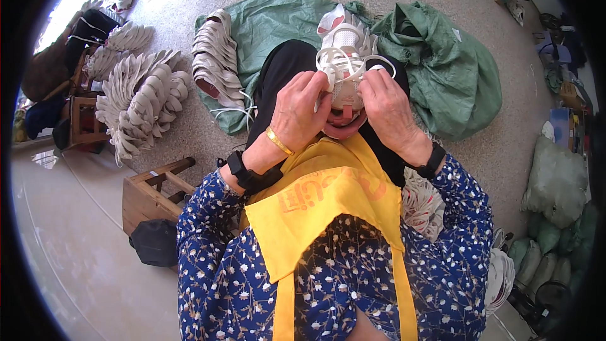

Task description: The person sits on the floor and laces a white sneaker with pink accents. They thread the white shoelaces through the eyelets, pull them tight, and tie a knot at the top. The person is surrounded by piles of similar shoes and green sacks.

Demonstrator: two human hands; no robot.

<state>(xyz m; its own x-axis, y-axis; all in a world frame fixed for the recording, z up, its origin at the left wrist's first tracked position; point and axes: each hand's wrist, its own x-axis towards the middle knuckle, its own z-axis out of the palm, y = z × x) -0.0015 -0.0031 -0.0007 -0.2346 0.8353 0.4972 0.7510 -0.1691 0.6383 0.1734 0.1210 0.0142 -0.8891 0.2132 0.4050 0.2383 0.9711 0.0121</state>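
A beige and white sneaker [346, 95] rests between my knees, its toe pointing away from me and its pinkish collar nearest. White shoelaces [344, 66] cross its front and stand up in loose loops. At the shoe's left side, my left hand [300, 107] is closed in a pinch on a shoelace. Opposite it, my right hand [390, 112] pinches the lace at the right side, where one loop runs into the fingers. The fingertips are partly hidden. Beyond the toe lie more pale shoe pieces [334, 19].
A green woven sack [442, 76] lies crumpled at right, with green sheeting [271, 16] behind. A row of nested shoe uppers [214, 57] lies left of my knees. Further left are a larger pile of uppers [142, 95] and a wooden stool [148, 199]. Stuffed bags [555, 180] line the right.
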